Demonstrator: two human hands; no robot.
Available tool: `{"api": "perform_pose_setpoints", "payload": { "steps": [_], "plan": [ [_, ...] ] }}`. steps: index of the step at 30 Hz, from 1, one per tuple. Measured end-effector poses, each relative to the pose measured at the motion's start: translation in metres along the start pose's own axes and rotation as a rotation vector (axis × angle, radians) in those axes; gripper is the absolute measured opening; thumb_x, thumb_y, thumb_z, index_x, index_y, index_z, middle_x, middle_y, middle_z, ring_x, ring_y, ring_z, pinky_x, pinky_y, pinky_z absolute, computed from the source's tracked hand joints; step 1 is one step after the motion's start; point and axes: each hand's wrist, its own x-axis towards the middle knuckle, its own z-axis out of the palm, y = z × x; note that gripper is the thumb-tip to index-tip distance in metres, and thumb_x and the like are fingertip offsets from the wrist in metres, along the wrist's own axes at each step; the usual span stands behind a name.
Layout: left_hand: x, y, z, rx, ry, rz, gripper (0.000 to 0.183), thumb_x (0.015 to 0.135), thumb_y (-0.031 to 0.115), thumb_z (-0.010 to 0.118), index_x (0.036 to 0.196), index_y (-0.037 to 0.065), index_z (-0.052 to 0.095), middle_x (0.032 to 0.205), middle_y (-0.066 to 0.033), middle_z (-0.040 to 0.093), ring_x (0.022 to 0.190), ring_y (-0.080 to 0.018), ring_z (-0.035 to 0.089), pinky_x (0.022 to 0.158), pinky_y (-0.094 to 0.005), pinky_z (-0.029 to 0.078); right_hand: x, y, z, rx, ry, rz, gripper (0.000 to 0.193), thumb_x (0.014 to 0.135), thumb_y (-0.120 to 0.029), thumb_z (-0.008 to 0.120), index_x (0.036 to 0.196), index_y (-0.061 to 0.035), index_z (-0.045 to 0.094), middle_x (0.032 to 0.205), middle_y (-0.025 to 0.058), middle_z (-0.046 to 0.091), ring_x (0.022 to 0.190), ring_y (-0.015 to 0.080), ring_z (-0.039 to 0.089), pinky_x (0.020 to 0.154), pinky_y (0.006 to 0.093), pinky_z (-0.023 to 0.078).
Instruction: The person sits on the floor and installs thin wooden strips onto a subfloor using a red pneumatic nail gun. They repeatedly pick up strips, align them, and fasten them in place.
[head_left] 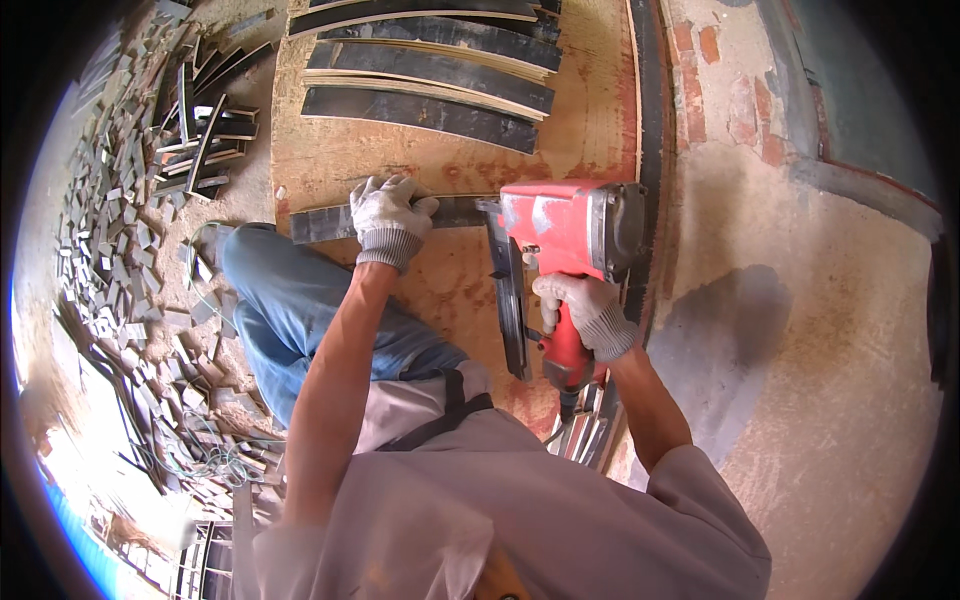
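Observation:
My left hand (388, 212), in a pale knit glove, is closed over a narrow dark-faced wooden strip (322, 223) that lies across a plywood sheet (440, 165). In my right hand (585, 308), also gloved, is the grip of a red nail gun (552, 222) with a long black magazine (509, 310). The gun's nose points left and sits at the right part of the strip; whether it touches cannot be made out. A hose fitting shows below the gun's handle.
Several curved dark strips (420, 112) lie stacked at the plywood's far end. Offcuts (110, 230) cover the floor on the left, with longer dark pieces (205, 150) piled among them. A thin cable (225, 462) tangles there. A patchy brick wall (745, 100) stands at the far right.

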Motion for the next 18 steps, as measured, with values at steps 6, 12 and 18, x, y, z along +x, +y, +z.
{"api": "perform_pose_setpoints", "payload": {
  "steps": [6,12,18],
  "plan": [
    [-0.001,-0.001,-0.003,0.024,-0.024,0.008,0.02,0.078,0.034,0.073,0.083,0.015,0.075,0.092,-0.0053,0.072,0.097,-0.029,0.062,0.096,-0.044,0.041,-0.005,-0.024,0.002,0.395,0.091,0.234,0.02,0.088,-0.014,0.062,0.099,0.0021,0.064,0.062,0.0036,0.053,0.049,0.0163,0.053,0.049,0.0327,0.048],
    [-0.002,-0.005,-0.001,0.025,-0.03,0.058,0.023,0.081,0.037,0.071,0.088,0.015,0.075,0.096,-0.0054,0.071,0.1,-0.0291,0.061,0.101,-0.045,0.037,-0.023,-0.016,-0.021,0.834,0.078,0.222,0.034,0.086,-0.015,0.059,0.114,0.0043,0.061,0.062,-0.0009,0.045,0.049,0.0144,0.048,0.047,0.0326,0.047],
    [0.001,-0.009,0.003,0.004,0.018,0.123,0.017,0.081,0.03,0.071,0.085,0.013,0.073,0.09,-0.0075,0.07,0.094,-0.0308,0.063,0.096,-0.0452,0.041,-0.028,-0.012,-0.013,0.74,0.15,0.162,0.026,0.089,-0.013,0.059,0.109,0.0037,0.063,0.063,0.0007,0.049,0.048,0.0159,0.053,0.048,0.0317,0.049]
  ]
}}
